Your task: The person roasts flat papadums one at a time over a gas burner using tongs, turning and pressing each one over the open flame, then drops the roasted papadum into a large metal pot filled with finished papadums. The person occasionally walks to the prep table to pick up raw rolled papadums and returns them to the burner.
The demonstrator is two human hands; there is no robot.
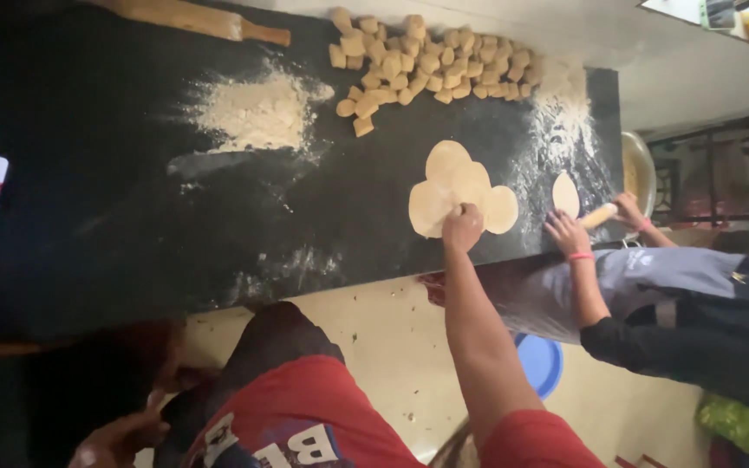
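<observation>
Dark stone tabletop (114, 217) dusted with flour, running across the view. Beneath its near edge, a pale cream floor (392, 347) with a blue round lid (541, 362). Beyond the far edge, a light grey wall (678, 61).

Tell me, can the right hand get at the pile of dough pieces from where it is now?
Probably yes. The right hand rests on the rolled dough rounds, and only bare floured counter lies between it and the dough pieces; nothing blocks the way.
</observation>
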